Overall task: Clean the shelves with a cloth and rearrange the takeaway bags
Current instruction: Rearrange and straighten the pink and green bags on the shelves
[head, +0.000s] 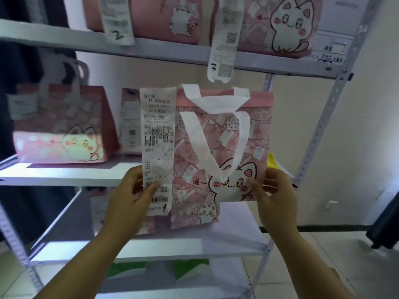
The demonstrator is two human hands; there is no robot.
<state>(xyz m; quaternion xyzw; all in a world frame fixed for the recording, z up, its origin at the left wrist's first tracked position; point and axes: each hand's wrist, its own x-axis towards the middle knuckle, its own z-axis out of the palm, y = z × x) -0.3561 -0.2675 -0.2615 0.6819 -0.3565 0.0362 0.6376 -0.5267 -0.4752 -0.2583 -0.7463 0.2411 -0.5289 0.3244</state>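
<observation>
Gripping the flat pink fabric bag [226, 147], white-handled: two hands [133, 190] [274, 190]

The pink, cat-printed takeaway bag [222, 147] is upright in front of the middle shelf [64, 176]. White handles [216, 104] droop over its face; a receipt [157, 137] marked 1 hangs at its left edge. A second bag [62, 130] stands on that shelf, left.

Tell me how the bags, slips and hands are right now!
Held bag: upright, lifted, handles flopped down.
Receipt: hangs down the held bag's front.
Left hand: grips bag and receipt.
Right hand: grips bag's edge.
Left bag: standing upright on shelf.
</observation>
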